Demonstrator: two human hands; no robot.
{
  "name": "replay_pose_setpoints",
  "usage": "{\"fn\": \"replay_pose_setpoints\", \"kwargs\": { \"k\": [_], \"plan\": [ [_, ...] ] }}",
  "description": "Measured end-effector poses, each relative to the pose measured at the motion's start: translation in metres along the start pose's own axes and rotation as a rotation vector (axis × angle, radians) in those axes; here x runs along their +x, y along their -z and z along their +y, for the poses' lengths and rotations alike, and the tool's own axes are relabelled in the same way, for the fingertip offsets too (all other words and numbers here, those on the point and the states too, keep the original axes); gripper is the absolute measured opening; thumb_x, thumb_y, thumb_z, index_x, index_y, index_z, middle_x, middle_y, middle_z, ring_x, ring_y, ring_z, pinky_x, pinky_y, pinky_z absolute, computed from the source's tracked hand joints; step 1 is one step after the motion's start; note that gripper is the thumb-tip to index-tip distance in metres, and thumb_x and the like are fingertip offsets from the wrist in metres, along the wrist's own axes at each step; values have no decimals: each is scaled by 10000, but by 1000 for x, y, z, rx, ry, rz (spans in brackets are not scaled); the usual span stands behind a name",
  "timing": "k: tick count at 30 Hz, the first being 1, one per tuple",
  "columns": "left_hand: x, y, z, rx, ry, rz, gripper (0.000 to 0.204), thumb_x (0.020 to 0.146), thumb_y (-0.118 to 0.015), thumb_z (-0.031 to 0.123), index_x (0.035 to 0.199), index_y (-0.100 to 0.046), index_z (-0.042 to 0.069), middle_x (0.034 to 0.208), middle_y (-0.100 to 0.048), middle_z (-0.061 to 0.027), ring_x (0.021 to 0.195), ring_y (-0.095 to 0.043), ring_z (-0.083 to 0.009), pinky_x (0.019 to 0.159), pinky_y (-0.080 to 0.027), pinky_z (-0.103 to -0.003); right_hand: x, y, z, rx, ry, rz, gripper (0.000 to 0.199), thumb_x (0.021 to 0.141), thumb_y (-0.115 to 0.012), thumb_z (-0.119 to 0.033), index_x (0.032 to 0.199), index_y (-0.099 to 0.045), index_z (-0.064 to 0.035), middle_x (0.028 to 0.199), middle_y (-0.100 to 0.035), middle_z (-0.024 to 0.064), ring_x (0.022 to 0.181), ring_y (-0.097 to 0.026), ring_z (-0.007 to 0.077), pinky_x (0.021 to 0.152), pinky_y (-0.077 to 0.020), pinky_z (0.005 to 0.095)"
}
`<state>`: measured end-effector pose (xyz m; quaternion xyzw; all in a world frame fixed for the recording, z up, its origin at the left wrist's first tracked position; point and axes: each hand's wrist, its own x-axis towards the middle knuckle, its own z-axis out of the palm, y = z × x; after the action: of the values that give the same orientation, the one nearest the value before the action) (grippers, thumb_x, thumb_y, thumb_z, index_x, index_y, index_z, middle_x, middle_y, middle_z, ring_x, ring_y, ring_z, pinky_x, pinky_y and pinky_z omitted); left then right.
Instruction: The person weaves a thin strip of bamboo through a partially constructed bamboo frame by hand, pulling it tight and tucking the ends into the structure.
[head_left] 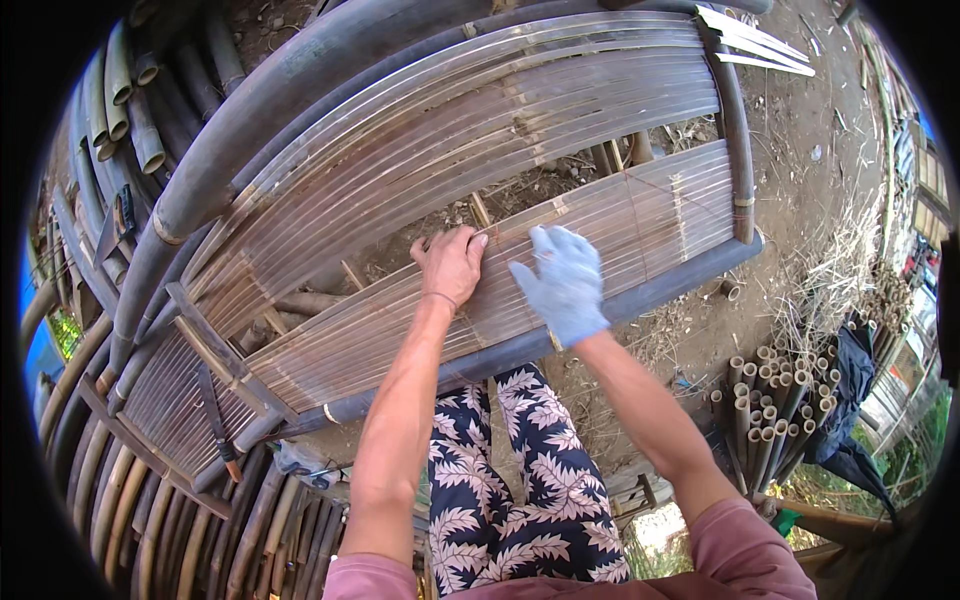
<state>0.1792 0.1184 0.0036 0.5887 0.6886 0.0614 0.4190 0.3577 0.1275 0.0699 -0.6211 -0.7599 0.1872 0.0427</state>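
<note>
resting flat on the near slat panel [400, 340], the bare left hand [450, 265] presses its palm down at the panel's far edge, fingers together and laid along the strips, gripping nothing. the gloved right hand [565, 285] sits just to its right on the same panel, fingers slightly spread, palm down, holding nothing that i can see. the panel's strips run long from near-left to far-right, so the slats pass crosswise under both hands, and the gap [520, 195] between this panel and the far slat panel [470, 120] lies just beyond the fingertips. the left hand is the nearer one to that open edge; a short stick [481, 210] pokes up in the gap just beyond its fingers.

counted: two hands, one gloved; two slat panels, both set in one frame of dark bamboo poles [620, 300]. a bundle of cut bamboo tubes [765, 410] stands at the near right, too many to count surely. a blade-like tool [217, 420] lies on the frame at the near left. more heavy poles are stacked at the far left [130, 110].
</note>
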Motion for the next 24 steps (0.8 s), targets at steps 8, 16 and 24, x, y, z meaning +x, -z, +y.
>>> {"fn": "replay_pose_setpoints", "kwargs": {
  "k": [8,16,24],
  "plan": [
    [-3,-3,-12,5,37,113,298,951,-556,338,1133,-647,121,1129,-645,-98,1070,-538,-314,1000,-274,-541,16,-13,-10,287,-406,-586,216,901,-583,-257,911,-633,-47,1007,-653,169,922,-636,343,796,-507,456],
    [-4,13,-6,74,31,-102,310,976,-498,364,1171,-638,169,1204,-610,-61,1126,-484,-330,1008,-254,-553,67,86,18,745,-128,-426,186,901,-577,-186,1012,-657,-60,1099,-656,169,1071,-616,322,908,-513,405],
    [0,10,-1,29,48,-92,284,968,-507,367,1087,-673,169,1083,-684,-45,1081,-523,-321,1009,-229,-558,26,50,53,-251,263,-659,95,851,-573,-159,791,-611,-94,874,-676,131,791,-692,287,659,-570,392]
  ]
}}
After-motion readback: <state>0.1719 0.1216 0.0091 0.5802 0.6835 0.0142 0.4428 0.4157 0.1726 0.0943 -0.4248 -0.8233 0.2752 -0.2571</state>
